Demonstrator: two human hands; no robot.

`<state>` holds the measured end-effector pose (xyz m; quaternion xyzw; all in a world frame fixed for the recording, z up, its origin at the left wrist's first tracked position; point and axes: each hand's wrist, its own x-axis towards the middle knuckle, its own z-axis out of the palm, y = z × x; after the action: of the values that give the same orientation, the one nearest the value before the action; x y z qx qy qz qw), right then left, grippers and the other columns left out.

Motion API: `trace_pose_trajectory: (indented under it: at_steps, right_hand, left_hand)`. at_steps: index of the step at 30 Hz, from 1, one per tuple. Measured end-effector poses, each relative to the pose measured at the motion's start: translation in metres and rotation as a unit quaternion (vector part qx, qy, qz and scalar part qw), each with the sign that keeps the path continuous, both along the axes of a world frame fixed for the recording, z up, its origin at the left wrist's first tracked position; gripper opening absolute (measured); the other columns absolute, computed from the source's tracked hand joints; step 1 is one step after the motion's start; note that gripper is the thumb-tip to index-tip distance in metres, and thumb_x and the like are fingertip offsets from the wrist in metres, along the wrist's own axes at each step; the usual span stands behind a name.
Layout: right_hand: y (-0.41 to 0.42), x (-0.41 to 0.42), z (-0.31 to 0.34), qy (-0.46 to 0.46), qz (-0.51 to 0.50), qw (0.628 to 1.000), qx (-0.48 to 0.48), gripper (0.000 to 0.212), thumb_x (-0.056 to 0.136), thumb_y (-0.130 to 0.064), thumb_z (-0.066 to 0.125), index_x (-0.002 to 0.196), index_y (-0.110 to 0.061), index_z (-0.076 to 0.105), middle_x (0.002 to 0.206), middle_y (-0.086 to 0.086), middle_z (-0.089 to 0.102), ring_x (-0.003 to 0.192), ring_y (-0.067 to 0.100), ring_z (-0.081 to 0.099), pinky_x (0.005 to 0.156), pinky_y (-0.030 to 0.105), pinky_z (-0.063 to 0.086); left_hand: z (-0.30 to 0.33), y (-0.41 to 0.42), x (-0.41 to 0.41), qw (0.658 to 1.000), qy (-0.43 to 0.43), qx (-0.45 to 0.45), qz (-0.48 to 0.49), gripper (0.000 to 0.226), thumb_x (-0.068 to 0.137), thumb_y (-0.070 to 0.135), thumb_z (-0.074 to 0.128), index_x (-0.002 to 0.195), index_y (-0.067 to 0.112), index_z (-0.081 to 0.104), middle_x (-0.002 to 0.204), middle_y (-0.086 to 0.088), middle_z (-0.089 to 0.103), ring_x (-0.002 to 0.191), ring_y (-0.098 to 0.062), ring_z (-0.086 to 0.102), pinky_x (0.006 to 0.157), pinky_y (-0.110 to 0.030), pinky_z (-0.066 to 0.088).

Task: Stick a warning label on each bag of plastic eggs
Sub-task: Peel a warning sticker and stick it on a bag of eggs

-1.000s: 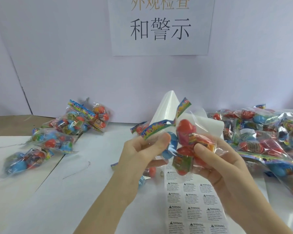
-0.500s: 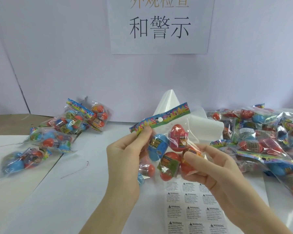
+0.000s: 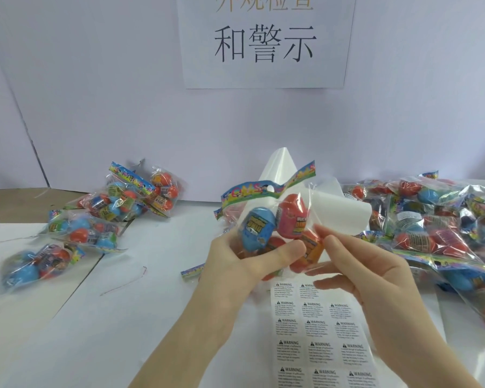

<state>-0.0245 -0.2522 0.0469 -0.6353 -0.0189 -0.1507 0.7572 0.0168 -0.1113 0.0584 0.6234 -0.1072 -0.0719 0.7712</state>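
Note:
I hold one clear bag of plastic eggs (image 3: 277, 219) above the table's middle; blue, pink and orange eggs show through it, and its colourful header strip points up. My left hand (image 3: 241, 264) grips the bag from below, thumb across the front. My right hand (image 3: 359, 270) pinches the bag's right side between thumb and fingers. Under my hands lies a sheet of warning labels (image 3: 317, 331), printed in rows, its top part hidden by the bag.
A big heap of egg bags (image 3: 443, 225) fills the right side. Several bags (image 3: 115, 208) lie at the left. A curled white backing sheet (image 3: 339, 211) rises behind the held bag. A paper sign (image 3: 263, 40) hangs on the wall.
The bag has turned upright in my hands. My left hand moved from the header strip down to under the eggs, while the right keeps pinching the bag's right side.

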Motion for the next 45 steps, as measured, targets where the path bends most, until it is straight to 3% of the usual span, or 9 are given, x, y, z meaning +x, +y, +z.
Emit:
trace_pose_trajectory:
  at_steps: [5, 13, 20, 23, 26, 29, 33, 38, 45]
  right_hand:
    - [0.000, 0.000, -0.002, 0.001, -0.004, 1.000, -0.020, 0.050, 0.045, -0.030, 0.075, 0.093, -0.014, 0.072, 0.076, 0.013, 0.073, 0.062, 0.018, 0.069, 0.054, 0.018, 0.051]
    - [0.001, 0.000, -0.001, -0.015, 0.009, 1.000, -0.021, 0.037, 0.046, -0.034, 0.074, 0.082, -0.029, 0.075, 0.067, 0.014, 0.071, 0.064, 0.021, 0.068, 0.057, 0.018, 0.052]
    - [0.003, 0.001, -0.010, -0.084, -0.090, 0.991, -0.044, 0.037, 0.046, -0.038, 0.077, 0.082, -0.031, 0.073, 0.069, 0.011, 0.071, 0.057, 0.017, 0.062, 0.056, 0.019, 0.051]
    - [0.005, 0.002, -0.015, -0.164, -0.200, 0.956, -0.137, 0.025, 0.052, -0.037, 0.078, 0.075, -0.031, 0.069, 0.081, -0.003, 0.066, 0.059, 0.012, 0.059, 0.058, 0.013, 0.048]
    - [0.007, 0.005, -0.017, -0.258, -0.265, 0.881, -0.294, 0.032, 0.065, -0.026, 0.084, 0.088, -0.027, 0.062, 0.089, -0.010, 0.056, 0.062, 0.008, 0.053, 0.058, 0.010, 0.045]
    - [0.012, 0.006, -0.022, -0.317, -0.223, 0.830, -0.401, 0.026, 0.073, -0.029, 0.070, 0.096, -0.018, 0.065, 0.093, -0.008, 0.051, 0.067, -0.003, 0.046, 0.059, 0.009, 0.042]
    - [0.013, -0.001, -0.022, -0.315, -0.121, 0.861, -0.381, 0.046, 0.072, -0.042, 0.070, 0.113, -0.024, 0.060, 0.104, -0.009, 0.050, 0.071, -0.002, 0.049, 0.059, 0.008, 0.040]
    - [0.008, 0.001, -0.020, -0.281, -0.248, 0.875, -0.307, 0.031, 0.086, -0.043, 0.054, 0.114, -0.030, 0.054, 0.104, -0.008, 0.049, 0.069, 0.005, 0.046, 0.061, 0.016, 0.041]
    - [0.004, 0.004, -0.016, -0.217, -0.209, 0.935, -0.187, 0.014, 0.073, -0.028, 0.072, 0.087, -0.031, 0.068, 0.082, -0.016, 0.067, 0.068, 0.003, 0.054, 0.064, 0.016, 0.041]
  left_hand:
    - [-0.002, 0.001, 0.000, 0.999, -0.020, 0.024, 0.029, 0.052, 0.029, 0.035, 0.078, 0.076, 0.014, 0.070, 0.065, 0.002, 0.070, 0.055, -0.007, 0.063, 0.051, -0.018, 0.048]
    - [-0.002, 0.002, 0.002, 0.994, -0.004, 0.083, 0.078, 0.055, 0.033, 0.028, 0.084, 0.084, 0.017, 0.068, 0.076, 0.000, 0.073, 0.060, -0.007, 0.067, 0.076, -0.050, 0.054]
    - [-0.007, -0.003, -0.002, 0.970, -0.066, 0.119, 0.199, 0.077, 0.021, 0.053, 0.090, 0.088, 0.034, 0.057, 0.081, 0.007, 0.059, 0.069, -0.009, 0.056, 0.071, -0.039, 0.054]
    - [-0.009, -0.008, -0.003, 0.969, -0.075, 0.132, 0.197, 0.070, 0.034, 0.065, 0.083, 0.091, 0.035, 0.054, 0.088, 0.008, 0.059, 0.074, -0.009, 0.059, 0.068, -0.029, 0.051]
    - [-0.008, -0.012, -0.007, 0.996, -0.036, 0.081, 0.022, 0.065, 0.049, 0.064, 0.071, 0.100, 0.024, 0.060, 0.089, 0.007, 0.069, 0.077, -0.005, 0.064, 0.067, -0.020, 0.050]
    - [-0.012, -0.014, -0.013, 0.995, -0.018, 0.033, -0.088, 0.069, 0.055, 0.054, 0.072, 0.110, 0.013, 0.062, 0.102, -0.006, 0.072, 0.100, -0.020, 0.067, 0.093, -0.038, 0.050]
    - [-0.010, -0.010, -0.008, 0.998, 0.009, -0.036, -0.042, 0.039, 0.056, 0.033, 0.082, 0.089, 0.016, 0.072, 0.098, -0.011, 0.072, 0.095, -0.022, 0.069, 0.085, -0.030, 0.054]
    - [-0.002, -0.008, -0.008, 0.996, 0.000, -0.078, -0.033, 0.054, 0.048, 0.003, 0.084, 0.099, 0.005, 0.066, 0.090, -0.012, 0.073, 0.080, -0.016, 0.069, 0.065, -0.016, 0.052]
    - [0.002, -0.006, -0.008, 0.996, -0.003, -0.084, -0.012, 0.048, 0.034, 0.006, 0.082, 0.077, 0.019, 0.067, 0.075, -0.002, 0.071, 0.059, -0.007, 0.064, 0.045, -0.011, 0.044]
